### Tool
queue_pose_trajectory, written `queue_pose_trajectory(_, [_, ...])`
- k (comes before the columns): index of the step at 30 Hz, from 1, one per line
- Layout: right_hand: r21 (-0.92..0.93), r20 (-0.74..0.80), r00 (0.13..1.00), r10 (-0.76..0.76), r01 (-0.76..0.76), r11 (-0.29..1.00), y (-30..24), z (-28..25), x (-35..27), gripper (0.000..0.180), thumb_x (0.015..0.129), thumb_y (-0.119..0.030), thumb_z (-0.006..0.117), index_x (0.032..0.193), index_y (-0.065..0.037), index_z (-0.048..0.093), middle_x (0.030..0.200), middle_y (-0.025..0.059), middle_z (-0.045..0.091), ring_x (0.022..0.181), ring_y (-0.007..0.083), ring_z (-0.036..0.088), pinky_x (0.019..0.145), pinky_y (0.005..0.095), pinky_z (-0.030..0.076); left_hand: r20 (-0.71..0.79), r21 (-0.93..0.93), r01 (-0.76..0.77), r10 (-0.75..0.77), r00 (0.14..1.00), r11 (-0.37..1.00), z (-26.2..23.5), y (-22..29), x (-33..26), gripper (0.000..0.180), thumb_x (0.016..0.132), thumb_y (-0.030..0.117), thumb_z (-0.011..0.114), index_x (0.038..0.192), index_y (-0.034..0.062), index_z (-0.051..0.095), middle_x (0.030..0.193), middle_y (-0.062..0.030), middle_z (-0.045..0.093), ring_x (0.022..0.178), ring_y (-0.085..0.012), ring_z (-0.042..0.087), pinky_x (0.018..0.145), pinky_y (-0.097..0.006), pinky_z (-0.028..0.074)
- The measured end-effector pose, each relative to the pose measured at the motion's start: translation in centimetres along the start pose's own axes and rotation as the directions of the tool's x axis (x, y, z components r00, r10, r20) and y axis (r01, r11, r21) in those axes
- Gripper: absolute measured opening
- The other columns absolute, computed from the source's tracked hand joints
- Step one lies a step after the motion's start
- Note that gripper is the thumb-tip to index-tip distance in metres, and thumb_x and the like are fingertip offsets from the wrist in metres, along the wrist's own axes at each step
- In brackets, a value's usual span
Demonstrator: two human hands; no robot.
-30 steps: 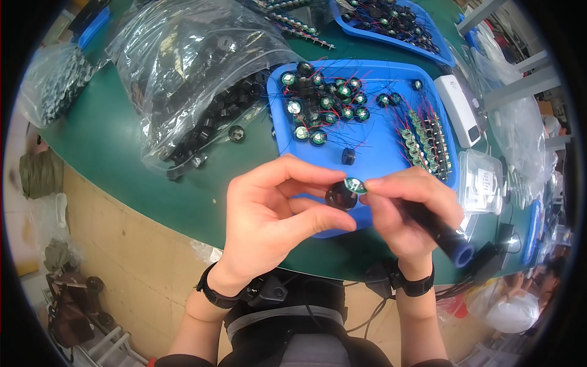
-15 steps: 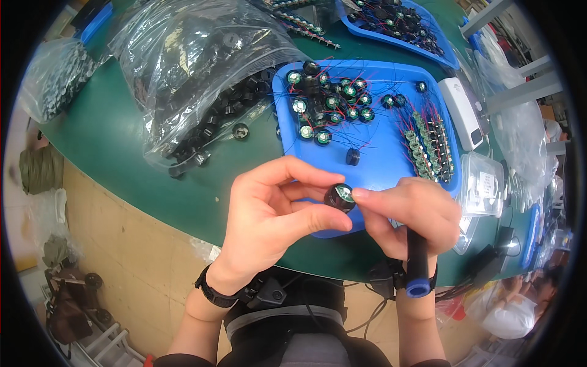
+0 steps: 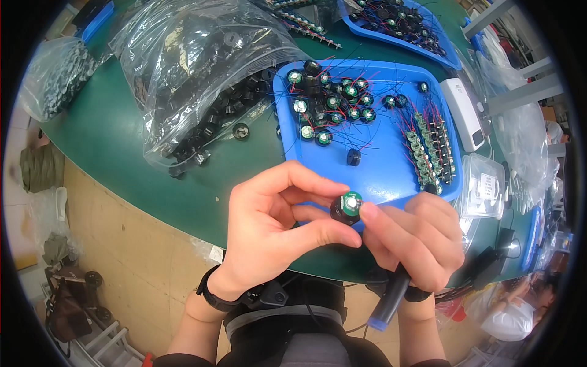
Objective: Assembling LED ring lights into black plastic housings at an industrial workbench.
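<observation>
Between the thumb and fingers of my left hand is a small round black housing, with a green circuit board showing on its top. A pale component sits in the middle of that board. My right hand is closed round a black cylindrical tool with a blue end, which slants down toward me. The tool's other end pokes out above the fist. My right thumb and forefinger meet the right side of the board. Both hands are over the near edge of a blue tray.
In the tray lie several wired round pieces and strips of green boards. A clear plastic bag spills black housings on the green table. Rightward are a white device and a clear box. Another tray stands behind.
The green board has turned from tilted to facing up on the housing. The tool in my right hand has swung, its blue end now lower and farther left. Both hands shifted slightly.
</observation>
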State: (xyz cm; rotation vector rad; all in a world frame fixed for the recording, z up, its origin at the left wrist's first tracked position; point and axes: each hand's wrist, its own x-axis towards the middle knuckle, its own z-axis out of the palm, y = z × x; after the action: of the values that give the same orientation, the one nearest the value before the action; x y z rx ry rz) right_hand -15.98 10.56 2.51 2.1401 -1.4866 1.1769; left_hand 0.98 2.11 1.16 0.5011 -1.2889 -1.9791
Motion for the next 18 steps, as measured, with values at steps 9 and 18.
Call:
queue_pose_trajectory(9, [0.182,-0.011,0.99,0.143,-0.139,0.973,0.19,0.26,-0.22,0.03,0.061,-0.002,0.077,0.09,-0.008,0.075,0.063,-0.0038,0.059,0.047,0.0078,0.044,0.042,0.0234,0.03,0.005,-0.072,0.005,-0.004,1.0,0.997,-0.25,-0.13,0.15,0.026,0.076,-0.02,0.065,0.1,-0.0138,0.058,0.102,-0.0199,0.062,0.092,-0.0279,0.068,0.079,-0.038,0.062])
queue_pose_trajectory(18, [0.356,0.058,0.965,0.256,-0.26,0.898,0.29,0.01,0.09,0.028,0.061,-0.001,0.076,0.087,-0.01,0.076,0.062,-0.0022,0.063,0.043,0.0088,0.046,0.042,0.0233,0.031,0.016,-0.02,-0.061,0.061,0.998,0.998,-0.25,-0.01,-0.12,0.031,0.072,-0.018,0.071,0.101,-0.0116,0.062,0.101,-0.0151,0.059,0.093,-0.0245,0.066,0.08,-0.035,0.062])
